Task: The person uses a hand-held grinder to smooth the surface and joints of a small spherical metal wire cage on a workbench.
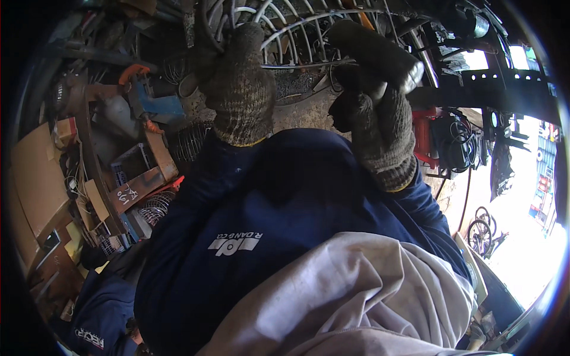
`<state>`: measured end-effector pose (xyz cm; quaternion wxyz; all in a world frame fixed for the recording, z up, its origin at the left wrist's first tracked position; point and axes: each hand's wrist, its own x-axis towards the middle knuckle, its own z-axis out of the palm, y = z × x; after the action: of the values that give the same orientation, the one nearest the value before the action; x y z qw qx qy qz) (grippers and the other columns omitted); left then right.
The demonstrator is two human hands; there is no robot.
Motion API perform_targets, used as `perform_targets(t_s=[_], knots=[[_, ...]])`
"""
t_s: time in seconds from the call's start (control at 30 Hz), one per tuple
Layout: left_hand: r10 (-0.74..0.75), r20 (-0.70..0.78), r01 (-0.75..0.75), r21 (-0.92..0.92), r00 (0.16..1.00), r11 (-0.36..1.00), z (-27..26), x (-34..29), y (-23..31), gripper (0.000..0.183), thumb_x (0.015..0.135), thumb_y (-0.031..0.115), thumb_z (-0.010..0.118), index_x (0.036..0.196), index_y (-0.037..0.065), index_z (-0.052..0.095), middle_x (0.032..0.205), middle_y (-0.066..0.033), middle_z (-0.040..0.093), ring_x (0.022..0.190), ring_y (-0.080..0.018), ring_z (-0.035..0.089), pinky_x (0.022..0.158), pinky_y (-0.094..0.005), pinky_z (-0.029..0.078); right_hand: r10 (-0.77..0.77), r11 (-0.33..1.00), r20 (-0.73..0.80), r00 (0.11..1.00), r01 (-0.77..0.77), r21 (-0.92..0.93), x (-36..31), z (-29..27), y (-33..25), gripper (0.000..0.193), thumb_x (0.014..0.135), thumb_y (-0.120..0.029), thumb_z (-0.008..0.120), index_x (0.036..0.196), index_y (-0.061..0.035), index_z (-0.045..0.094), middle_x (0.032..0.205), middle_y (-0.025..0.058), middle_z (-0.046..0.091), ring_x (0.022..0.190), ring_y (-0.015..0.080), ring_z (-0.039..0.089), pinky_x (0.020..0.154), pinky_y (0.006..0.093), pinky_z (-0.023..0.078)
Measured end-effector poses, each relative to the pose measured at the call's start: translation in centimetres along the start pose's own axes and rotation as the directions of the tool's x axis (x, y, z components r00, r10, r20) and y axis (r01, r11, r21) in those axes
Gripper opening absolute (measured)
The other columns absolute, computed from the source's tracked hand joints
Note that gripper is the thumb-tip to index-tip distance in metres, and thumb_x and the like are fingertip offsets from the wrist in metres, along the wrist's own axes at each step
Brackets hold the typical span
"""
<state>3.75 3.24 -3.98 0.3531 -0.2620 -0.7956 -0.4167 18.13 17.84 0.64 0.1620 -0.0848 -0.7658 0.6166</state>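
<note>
My left hand [242, 86], in a dirty knitted glove, reaches up to a frame of curved metal rods [297, 24] at the top. Its fingers appear closed round the frame's near left part, though the fingertips are hidden. My right hand [383, 130], gloved the same way, is closed on a hammer [374, 53]. The thick dark cylindrical head shows above the fist, its worn end shiny. Most of the handle is hidden by the glove. The hammer head lies in front of the frame's right side in this view.
Coils of wire [193, 139] lie left of my left hand. Farther left are a rusty steel frame [142, 187], a blue metal part [160, 107] and cardboard [44, 178]. A dark perforated beam [487, 89] and a red stand [424, 136] are at right. A bicycle [481, 231] stands beyond.
</note>
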Motion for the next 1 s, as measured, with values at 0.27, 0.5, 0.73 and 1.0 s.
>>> perform_targets(t_s=[0.27, 0.5, 0.73, 1.0], knots=[[-0.172, 0.127, 0.135, 0.257, 0.977, 0.957, 0.9, -1.4, -0.8, 0.035, 0.084, 0.0, 0.063, 0.115, 0.014, 0.066, 0.114, -0.0145, 0.063, 0.098, -0.0257, 0.065, 0.08, -0.0304, 0.053, 0.113, 0.904, -0.06, 0.992, -0.078, 0.42, 0.0, -0.3, 2.2, 0.042, 0.097, -0.015, 0.056, 0.134, -0.0019, 0.043, 0.108, 0.0094, 0.063, 0.076, 0.0102, 0.06, 0.063, 0.0242, 0.05], [-0.246, 0.454, 0.439, -0.389, 0.856, 0.81, -0.7, 0.1, -3.7, 0.038, 0.087, 0.005, 0.063, 0.125, 0.007, 0.058, 0.108, -0.0099, 0.067, 0.091, -0.0225, 0.068, 0.076, -0.0301, 0.054, 0.018, 0.814, -0.4, 0.916, 0.218, 0.538, 0.6, -5.5, 2.3, 0.046, 0.097, -0.023, 0.06, 0.136, -0.0075, 0.044, 0.107, 0.0075, 0.063, 0.08, 0.0145, 0.06, 0.068, 0.0278, 0.05], [-0.095, 0.981, 0.885, -0.196, 0.171, -0.423, 1.7, 2.0, -0.5, 0.039, 0.096, 0.026, 0.054, 0.109, -0.011, 0.057, 0.102, -0.0222, 0.065, 0.09, -0.0335, 0.068, 0.08, -0.0452, 0.06, -0.234, 0.959, -0.436, 0.869, 0.133, -0.249, 2.4, -10.1, 2.5, 0.047, 0.096, -0.037, 0.059, 0.129, -0.0038, 0.052, 0.115, 0.0092, 0.064, 0.084, 0.0166, 0.062, 0.075, 0.0312, 0.051], [0.026, 0.999, 0.871, -0.011, 0.027, -0.491, -0.1, 1.0, 2.6, 0.035, 0.094, 0.023, 0.056, 0.116, -0.004, 0.058, 0.107, -0.0207, 0.064, 0.099, -0.0318, 0.066, 0.085, -0.0485, 0.058, -0.087, 0.91, -0.546, 0.833, 0.29, 0.298, 3.1, -8.7, 6.2, 0.035, 0.098, -0.031, 0.059, 0.121, -0.0062, 0.057, 0.099, 0.0039, 0.064, 0.083, 0.0122, 0.061, 0.067, 0.028, 0.051]])
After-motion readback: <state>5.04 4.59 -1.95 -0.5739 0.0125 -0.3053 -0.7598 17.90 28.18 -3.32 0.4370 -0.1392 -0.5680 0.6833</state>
